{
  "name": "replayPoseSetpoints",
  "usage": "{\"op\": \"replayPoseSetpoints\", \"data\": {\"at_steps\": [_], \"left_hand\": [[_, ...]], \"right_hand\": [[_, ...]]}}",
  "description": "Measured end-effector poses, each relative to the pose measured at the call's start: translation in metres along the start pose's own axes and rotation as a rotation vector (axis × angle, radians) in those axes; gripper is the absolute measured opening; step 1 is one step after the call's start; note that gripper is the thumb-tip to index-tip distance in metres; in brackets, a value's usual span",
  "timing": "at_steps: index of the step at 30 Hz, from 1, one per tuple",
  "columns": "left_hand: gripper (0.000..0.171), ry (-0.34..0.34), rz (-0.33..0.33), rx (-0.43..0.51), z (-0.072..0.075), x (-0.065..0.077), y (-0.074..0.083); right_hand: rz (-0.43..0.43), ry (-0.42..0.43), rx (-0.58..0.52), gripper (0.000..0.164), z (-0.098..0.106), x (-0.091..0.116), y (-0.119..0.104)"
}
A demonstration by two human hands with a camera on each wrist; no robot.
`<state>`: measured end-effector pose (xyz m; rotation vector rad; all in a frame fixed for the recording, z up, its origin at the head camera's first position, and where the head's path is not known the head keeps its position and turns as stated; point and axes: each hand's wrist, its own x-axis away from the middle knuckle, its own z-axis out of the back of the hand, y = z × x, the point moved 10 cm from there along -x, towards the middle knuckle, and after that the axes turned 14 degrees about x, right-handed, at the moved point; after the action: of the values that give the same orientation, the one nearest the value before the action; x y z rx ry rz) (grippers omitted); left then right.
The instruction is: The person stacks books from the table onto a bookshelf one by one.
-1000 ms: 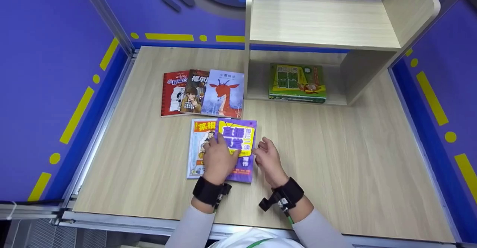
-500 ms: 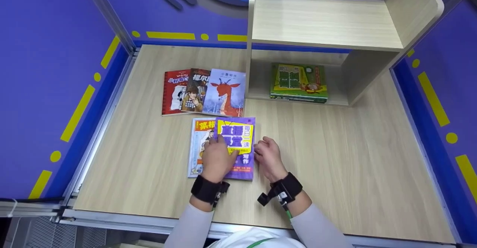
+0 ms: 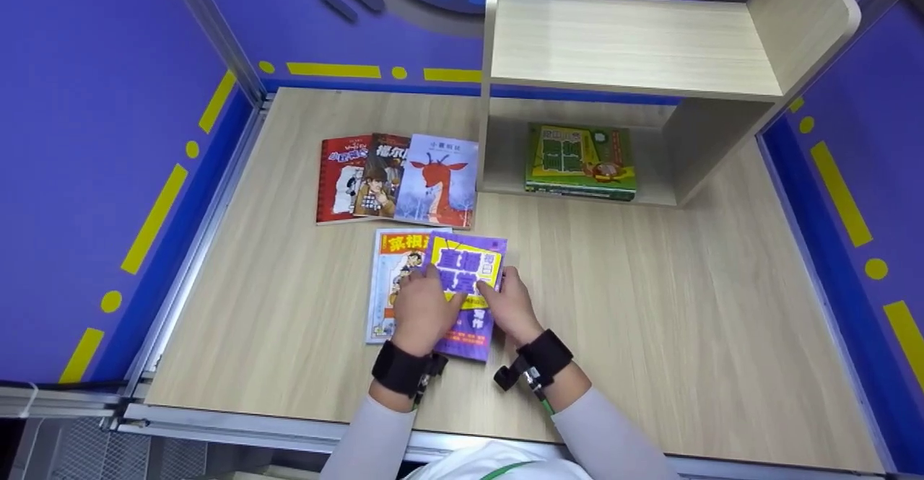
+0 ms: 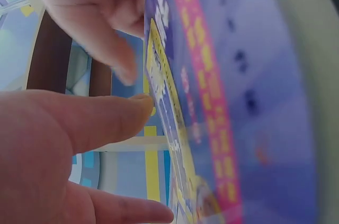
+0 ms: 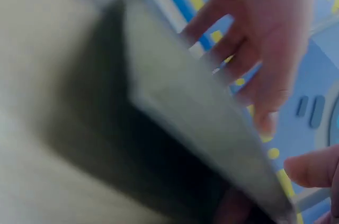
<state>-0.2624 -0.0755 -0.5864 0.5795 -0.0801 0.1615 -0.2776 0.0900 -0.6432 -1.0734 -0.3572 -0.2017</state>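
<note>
A purple book (image 3: 469,336) with a yellow panel overlaps a light-blue cartoon-covered book (image 3: 381,303) on the table. My right hand (image 3: 514,308) pinches the purple book's right edge, thumb over the cover and fingers underneath. In the right wrist view the book's page edge (image 5: 185,113) tilts up, with dark shadow below it and a fingertip under it. My left hand (image 3: 422,312) rests on the purple cover's left part, fingers spread and fairly straight. The left wrist view has the purple cover close up, with the left thumb (image 4: 106,123) at its surface.
Behind lie three overlapping books: a red one (image 3: 336,209), a brown one (image 3: 374,195) and one with a deer (image 3: 437,195). A pale wooden shelf (image 3: 635,43) stands at the back right, with a stack of green books (image 3: 577,166) in its lower compartment.
My right hand has moved left from beside the purple book and taken its right edge. That book has turned slightly and shifted a little right, showing more of the light-blue one. My left hand stays on it.
</note>
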Motion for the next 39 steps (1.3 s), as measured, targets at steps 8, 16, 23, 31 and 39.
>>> {"op": "replayPoseSetpoints", "data": {"at_steps": [8, 16, 23, 31, 39], "left_hand": [[0.082, -0.012, 0.025, 0.148, 0.006, -0.003, -0.01], [0.087, -0.06, 0.026, 0.272, 0.009, -0.004, -0.01], [0.086, -0.052, 0.029, 0.277, 0.01, -0.003, -0.003], [0.088, -0.092, -0.05, 0.23, -0.005, -0.005, 0.016], [0.088, -0.094, -0.115, 0.239, -0.008, -0.019, 0.035]], "right_hand": [[0.085, 0.104, 0.01, 0.029, 0.008, -0.002, -0.001], [0.133, 0.15, -0.08, 0.027, 0.048, 0.002, 0.001], [0.122, 0.195, -0.072, 0.029, 0.11, 0.002, 0.015], [0.097, 0.112, -0.202, 0.03, 0.152, 0.006, 0.04], [0.165, 0.08, -0.21, 0.031, 0.169, 0.014, 0.042]]}}
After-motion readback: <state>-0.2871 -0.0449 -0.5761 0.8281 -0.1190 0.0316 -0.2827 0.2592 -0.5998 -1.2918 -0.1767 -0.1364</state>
